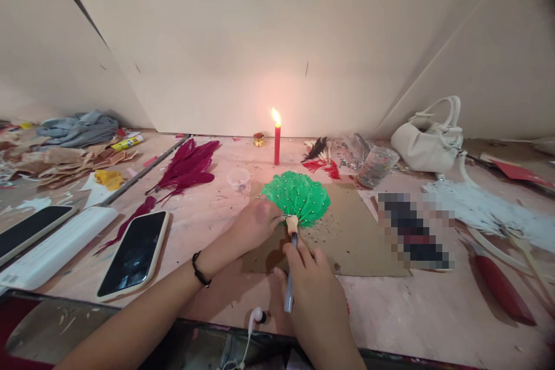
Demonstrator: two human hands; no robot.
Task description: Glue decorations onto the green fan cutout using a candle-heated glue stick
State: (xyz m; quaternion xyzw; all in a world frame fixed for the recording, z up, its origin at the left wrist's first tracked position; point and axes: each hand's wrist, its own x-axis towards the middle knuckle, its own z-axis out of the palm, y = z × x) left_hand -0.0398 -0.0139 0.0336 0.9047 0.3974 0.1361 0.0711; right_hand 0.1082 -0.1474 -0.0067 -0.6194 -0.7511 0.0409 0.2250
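A round fan of green feathers (295,193), dotted with small pearl-like beads, lies on a brown cardboard sheet (368,243). Its short pale base (292,223) points toward me. My left hand (258,222) comes in from the left, thumb and fingers pinched at the fan's lower edge; a small shiny bit shows at the fingertips, too small to name. My right hand (314,286) is closed around a slim pen-like tool (289,292) with a grey see-through barrel. The tool's dark upper end meets the fan's base; its tip cannot be made out.
A lit red candle (277,144) stands behind the fan. Dark red feathers (188,170) and a phone (133,254) lie left. To the right are a clear plastic cup (377,166), a white handbag (427,141), white feathers (485,208) and a red-handled tool (503,289). An earphone (255,318) lies at the front edge.
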